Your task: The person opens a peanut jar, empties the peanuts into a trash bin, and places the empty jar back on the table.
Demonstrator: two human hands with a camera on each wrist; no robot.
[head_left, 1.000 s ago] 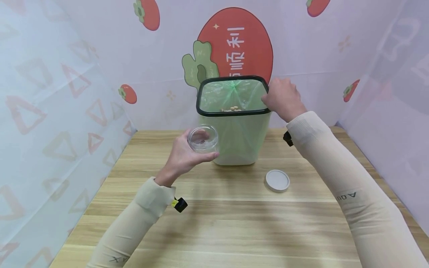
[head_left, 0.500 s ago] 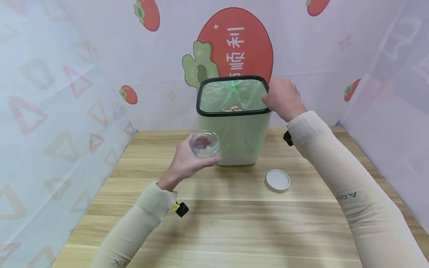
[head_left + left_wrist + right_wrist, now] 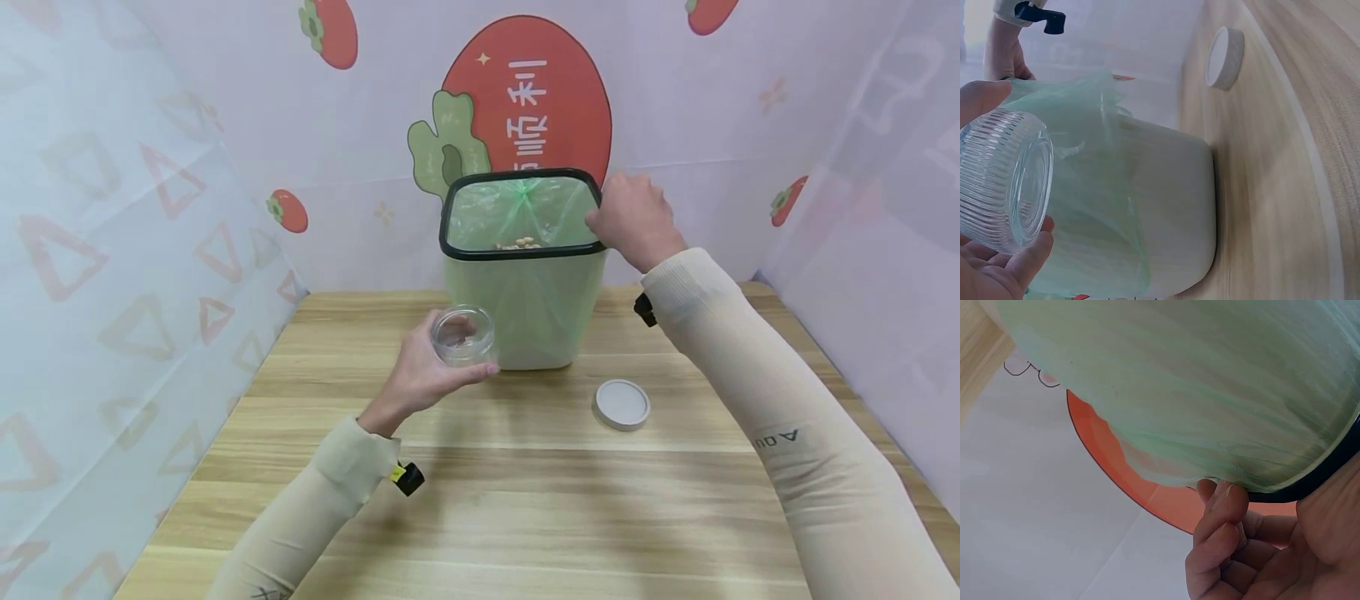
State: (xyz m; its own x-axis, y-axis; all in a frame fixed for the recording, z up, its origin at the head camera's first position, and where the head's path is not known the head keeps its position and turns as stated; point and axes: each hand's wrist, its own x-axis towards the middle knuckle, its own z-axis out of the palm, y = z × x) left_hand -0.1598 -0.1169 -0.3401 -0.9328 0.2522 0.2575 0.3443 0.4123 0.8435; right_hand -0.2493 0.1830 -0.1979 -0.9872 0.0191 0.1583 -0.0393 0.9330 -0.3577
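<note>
My left hand (image 3: 429,367) grips a clear ribbed glass jar (image 3: 1007,178), its open mouth facing up in the head view. The jar is in front of the lower left of a pale green trash can (image 3: 525,312). At the can's right side, my right hand (image 3: 637,218) holds the black rim (image 3: 525,254), with fingers curled over the edge in the right wrist view. A thin green plastic bag (image 3: 1166,394) lines the can and hangs down its outside. Small tan pieces (image 3: 523,243) show inside the bag.
A round white lid (image 3: 622,405) lies on the wooden table (image 3: 517,517), right of and in front of the can. Behind the table hangs a printed cloth backdrop (image 3: 360,158); similar cloth closes both sides.
My left hand has moved down and slightly right with the jar, away from the can's rim. My right hand stays at the rim.
</note>
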